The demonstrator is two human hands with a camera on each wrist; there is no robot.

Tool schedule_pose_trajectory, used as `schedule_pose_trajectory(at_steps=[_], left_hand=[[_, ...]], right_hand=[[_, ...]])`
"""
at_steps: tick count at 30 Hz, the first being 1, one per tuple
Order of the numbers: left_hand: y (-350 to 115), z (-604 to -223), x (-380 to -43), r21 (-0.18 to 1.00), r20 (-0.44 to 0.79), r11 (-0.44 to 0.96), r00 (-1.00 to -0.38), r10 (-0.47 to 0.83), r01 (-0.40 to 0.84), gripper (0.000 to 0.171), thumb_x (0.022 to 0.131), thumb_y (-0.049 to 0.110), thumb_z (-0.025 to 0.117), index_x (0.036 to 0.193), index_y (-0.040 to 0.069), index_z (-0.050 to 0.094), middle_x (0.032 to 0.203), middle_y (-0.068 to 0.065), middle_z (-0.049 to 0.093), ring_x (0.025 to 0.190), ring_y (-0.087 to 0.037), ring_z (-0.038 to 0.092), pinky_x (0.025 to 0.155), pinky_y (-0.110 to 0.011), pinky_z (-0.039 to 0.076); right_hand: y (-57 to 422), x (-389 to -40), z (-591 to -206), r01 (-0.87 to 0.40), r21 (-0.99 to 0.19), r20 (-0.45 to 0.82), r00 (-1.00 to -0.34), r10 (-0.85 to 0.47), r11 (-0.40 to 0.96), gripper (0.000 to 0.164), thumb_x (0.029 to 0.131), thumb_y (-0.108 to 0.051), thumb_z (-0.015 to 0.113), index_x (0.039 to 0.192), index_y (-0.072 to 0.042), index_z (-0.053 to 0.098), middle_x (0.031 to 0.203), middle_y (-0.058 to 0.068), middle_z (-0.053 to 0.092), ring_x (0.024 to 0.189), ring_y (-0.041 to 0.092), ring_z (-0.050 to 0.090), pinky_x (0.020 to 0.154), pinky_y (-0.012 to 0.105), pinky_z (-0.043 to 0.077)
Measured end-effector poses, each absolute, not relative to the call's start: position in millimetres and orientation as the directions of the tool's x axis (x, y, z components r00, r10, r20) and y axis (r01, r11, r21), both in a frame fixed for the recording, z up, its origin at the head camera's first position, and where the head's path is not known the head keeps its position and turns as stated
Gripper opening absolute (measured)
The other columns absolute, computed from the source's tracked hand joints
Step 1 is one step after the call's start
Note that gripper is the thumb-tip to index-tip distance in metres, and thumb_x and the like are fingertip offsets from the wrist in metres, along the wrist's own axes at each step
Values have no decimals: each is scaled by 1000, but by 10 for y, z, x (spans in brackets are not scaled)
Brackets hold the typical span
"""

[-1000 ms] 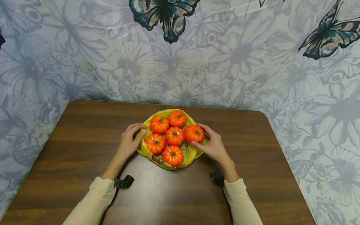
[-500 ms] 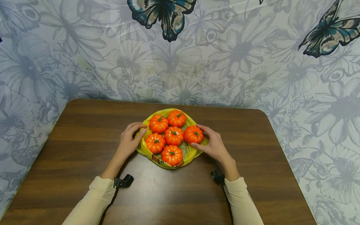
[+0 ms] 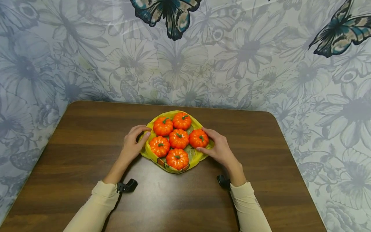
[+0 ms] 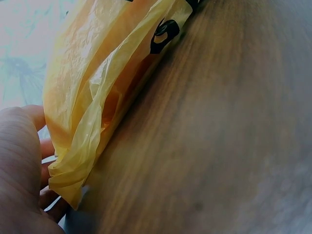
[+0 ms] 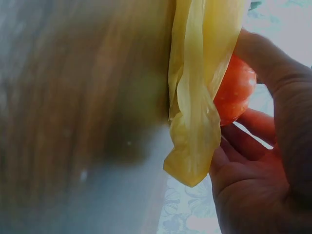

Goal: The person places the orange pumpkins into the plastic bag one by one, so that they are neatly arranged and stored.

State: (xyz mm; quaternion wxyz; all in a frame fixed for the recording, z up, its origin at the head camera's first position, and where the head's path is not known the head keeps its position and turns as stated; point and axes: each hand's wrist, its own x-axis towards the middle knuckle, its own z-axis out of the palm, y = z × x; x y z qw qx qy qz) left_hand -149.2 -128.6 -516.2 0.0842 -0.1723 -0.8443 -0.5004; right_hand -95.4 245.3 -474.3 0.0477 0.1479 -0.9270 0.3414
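A yellow plastic bag (image 3: pixel 195 154) lies spread on the table, its rim standing up around several small orange pumpkins (image 3: pixel 178 139) with green stems. My left hand (image 3: pixel 134 141) curves round the bag's left edge, thumb at the rim. In the left wrist view the fingers (image 4: pixel 47 173) go behind the folded yellow plastic (image 4: pixel 78 141). On the right side, my right hand (image 3: pixel 218 146) holds the rightmost pumpkin (image 3: pixel 198 138) between thumb and fingers. From the right wrist, that orange pumpkin (image 5: pixel 236 92) shows beside the bag's hanging fold (image 5: pixel 195 141); its far side is hidden.
The brown wooden table (image 3: pixel 179 206) extends on all sides of the bag. Behind its far edge hangs a pale flowered backdrop (image 3: pixel 249 64) with printed butterflies. Both wrists carry black camera mounts (image 3: pixel 127 186), and the sleeves are cream.
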Motion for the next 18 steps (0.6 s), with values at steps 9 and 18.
schedule_pose_trajectory(at_steps=[9, 18], left_hand=[[-1295, -5151, -1489, 820, 311, 436, -928, 206, 371, 25, 104, 21, 69, 123, 6, 74, 138, -21, 65, 134, -38, 56, 115, -62, 40], [-1296, -5175, -1478, 821, 300, 444, -933, 199, 359, 25, 104, 22, 69, 123, 7, 74, 137, -20, 65, 134, -37, 56, 115, -61, 40]], right_hand=[[2448, -974, -4782, -311, -616, 203, -950, -236, 723, 86, 80, -29, 94, 153, -6, 54, 149, 13, 62, 137, 33, 60, 116, 52, 46], [2435, -956, -4779, -314, -619, 210, -949, -234, 720, 89, 81, -32, 94, 156, -8, 51, 152, 13, 58, 141, 33, 56, 117, 54, 44]])
